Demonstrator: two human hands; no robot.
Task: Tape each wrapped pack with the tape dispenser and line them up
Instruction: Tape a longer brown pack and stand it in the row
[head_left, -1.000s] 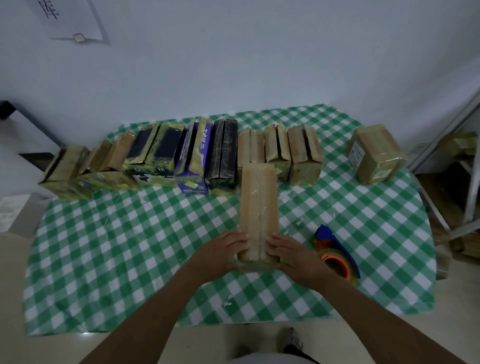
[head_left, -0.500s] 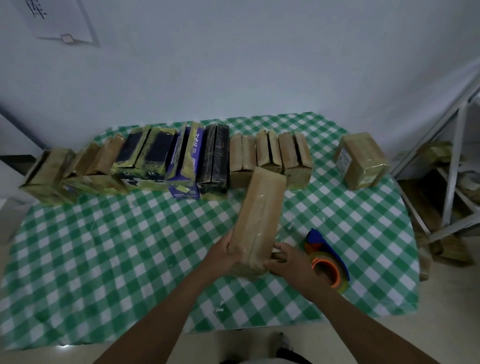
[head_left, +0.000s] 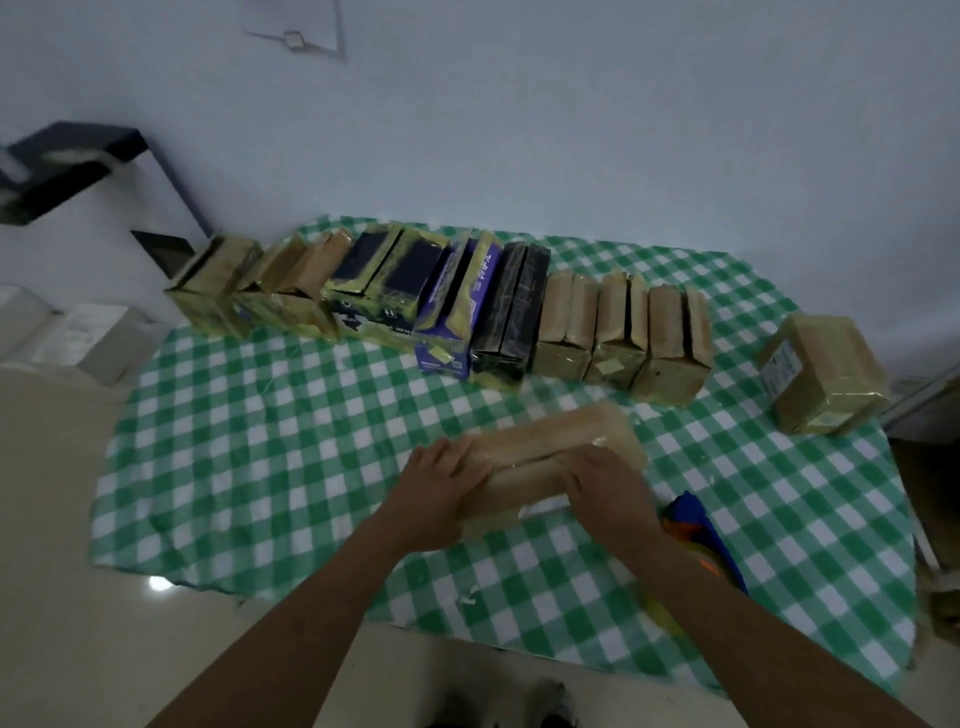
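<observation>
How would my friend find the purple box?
Look at the green checked table, then the row of packs along its far edge. Near the middle stands the purple box, next to a black pack; it is the only purple one.

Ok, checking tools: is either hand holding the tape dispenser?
No, left hand and right hand hold the wrapped pack; the tape dispenser lies aside.
</observation>
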